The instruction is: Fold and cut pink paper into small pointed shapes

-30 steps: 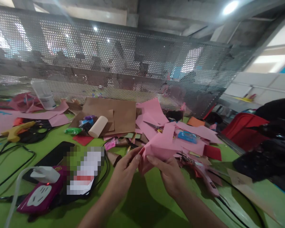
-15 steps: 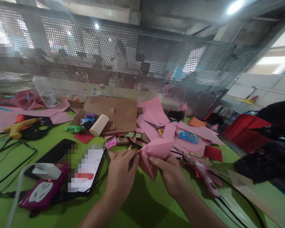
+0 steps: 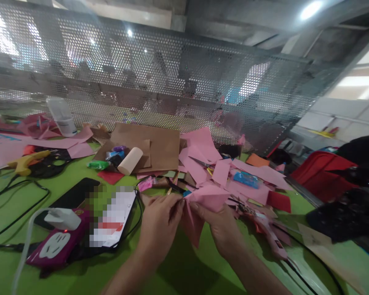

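Note:
Both hands hold one folded piece of pink paper (image 3: 209, 196) above the green table, near the middle of the view. My left hand (image 3: 160, 219) pinches its left tip between thumb and fingers. On the other side, my right hand (image 3: 219, 221) grips the paper with the thumb on the near face; the fingers behind are hidden. One pink flap hangs down between the hands. Just right of my right hand lies a pink hot glue gun (image 3: 272, 237) with a black cord.
On the left are a purple power strip (image 3: 46, 256) with a white plug, a phone (image 3: 118, 221) and a yellow glue gun (image 3: 27, 162). Behind stand brown cardboard (image 3: 162, 147), a paper roll (image 3: 130, 161) and a clear bottle (image 3: 62, 116). Pink paper scraps (image 3: 199, 143) and scissors (image 3: 199, 161) lie beyond my hands.
The folded pink paper has turned and tilted in my hands, and its lower flap now points further down. My left hand has rolled over, its back now facing up more.

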A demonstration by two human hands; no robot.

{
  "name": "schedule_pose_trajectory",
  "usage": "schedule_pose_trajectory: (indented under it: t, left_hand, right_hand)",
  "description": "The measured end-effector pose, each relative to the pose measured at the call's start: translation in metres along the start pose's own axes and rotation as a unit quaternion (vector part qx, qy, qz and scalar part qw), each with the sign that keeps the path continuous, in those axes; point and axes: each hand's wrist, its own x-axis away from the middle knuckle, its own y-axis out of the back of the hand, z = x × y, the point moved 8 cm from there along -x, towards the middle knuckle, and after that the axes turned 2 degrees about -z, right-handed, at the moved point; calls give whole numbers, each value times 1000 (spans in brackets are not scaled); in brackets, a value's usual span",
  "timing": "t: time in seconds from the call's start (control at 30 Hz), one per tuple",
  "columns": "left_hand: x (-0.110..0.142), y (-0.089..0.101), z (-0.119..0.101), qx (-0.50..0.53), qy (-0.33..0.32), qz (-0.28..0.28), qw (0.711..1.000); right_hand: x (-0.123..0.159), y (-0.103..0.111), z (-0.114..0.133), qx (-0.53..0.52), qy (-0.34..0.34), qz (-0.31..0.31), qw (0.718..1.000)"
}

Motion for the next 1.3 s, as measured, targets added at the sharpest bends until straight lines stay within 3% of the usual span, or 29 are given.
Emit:
schedule_pose_trajectory:
  t: [0.63,1.3]
  left_hand:
    - [2,4,1,5,3,-26,1000]
    - [2,7,16,152,55,-75,984]
  right_hand:
    - [1,-4,3,60,29,30,997]
    - [2,-9,-7,36,46,46,997]
